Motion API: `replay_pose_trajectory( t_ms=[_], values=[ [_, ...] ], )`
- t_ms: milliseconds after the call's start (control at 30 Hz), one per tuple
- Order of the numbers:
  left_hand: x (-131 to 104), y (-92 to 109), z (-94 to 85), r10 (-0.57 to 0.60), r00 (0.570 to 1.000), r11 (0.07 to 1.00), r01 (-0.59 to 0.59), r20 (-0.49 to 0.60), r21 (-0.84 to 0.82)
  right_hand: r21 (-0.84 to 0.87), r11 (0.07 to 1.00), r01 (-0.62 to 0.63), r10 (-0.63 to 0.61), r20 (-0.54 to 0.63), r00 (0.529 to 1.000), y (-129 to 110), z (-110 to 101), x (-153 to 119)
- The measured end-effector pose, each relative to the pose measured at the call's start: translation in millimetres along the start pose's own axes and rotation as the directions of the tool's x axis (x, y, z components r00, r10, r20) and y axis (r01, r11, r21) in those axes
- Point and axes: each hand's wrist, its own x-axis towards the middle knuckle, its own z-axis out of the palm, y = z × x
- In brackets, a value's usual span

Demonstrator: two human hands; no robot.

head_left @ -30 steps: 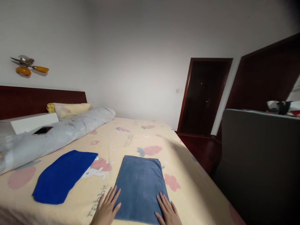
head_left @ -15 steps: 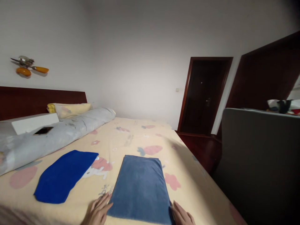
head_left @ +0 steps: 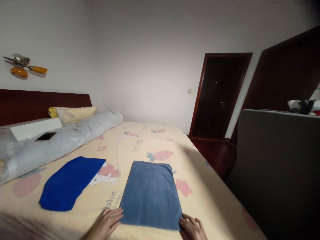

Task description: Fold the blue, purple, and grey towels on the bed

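Observation:
A grey-blue folded cloth [head_left: 152, 195] lies flat on the bed in front of me, its edges fairly straight. At its near left corner, my left hand [head_left: 107, 222] rests with fingers stretched out, the tips touching the cloth's edge. Opposite, my right hand [head_left: 192, 227] lies at the near right corner, fingers slightly bent and apart, tips on the edge. Its thumb is partly hidden. Off to the left, apart from both hands, is a bright blue cloth [head_left: 71, 185] lying flat with an uneven outline.
The bed [head_left: 140, 146] has a yellow patterned sheet. Along the headboard side lie a long grey roll [head_left: 75, 136], a phone [head_left: 45, 136], a white box [head_left: 36, 128] and a pillow [head_left: 75, 114]. A dark grey panel [head_left: 277, 166] rises at the right, with a door [head_left: 220, 96] beyond.
My fingers have shifted onto the grey-blue cloth's near corners, the left hand rightward. The whole view has tilted slightly, so the room appears higher. Both cloths remain flat.

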Motion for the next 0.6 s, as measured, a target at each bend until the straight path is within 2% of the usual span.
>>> replay_pose_trajectory(
  t_ms=[133,200,367,500,600],
  values=[
    [1.7,1.1,-1.2,0.04,0.999,0.999,-0.04,0.011,0.028,0.013,0.997,0.076,-0.075,-0.046,0.996,-5.1,-4.9,2.0],
    [2.2,2.4,1.6,0.046,0.999,0.997,-0.046,-0.003,0.067,0.01,0.997,0.072,-0.071,-0.073,0.995,-9.6,-7.2,2.5],
    [5.9,11.1,7.1,-0.006,0.995,0.986,0.023,-0.104,0.167,0.02,0.998,-0.06,0.062,-0.15,0.987,-18.8,2.1,4.3],
    [7.2,11.1,6.8,0.031,0.995,0.983,-0.013,-0.097,0.183,0.099,0.993,-0.07,0.078,-0.083,0.993,-11.2,13.1,8.1],
    [5.1,5.9,6.3,0.056,0.993,0.98,-0.035,-0.103,0.194,0.15,0.979,-0.136,0.15,-0.083,0.985,-7.3,14.0,9.1]
  ],
)
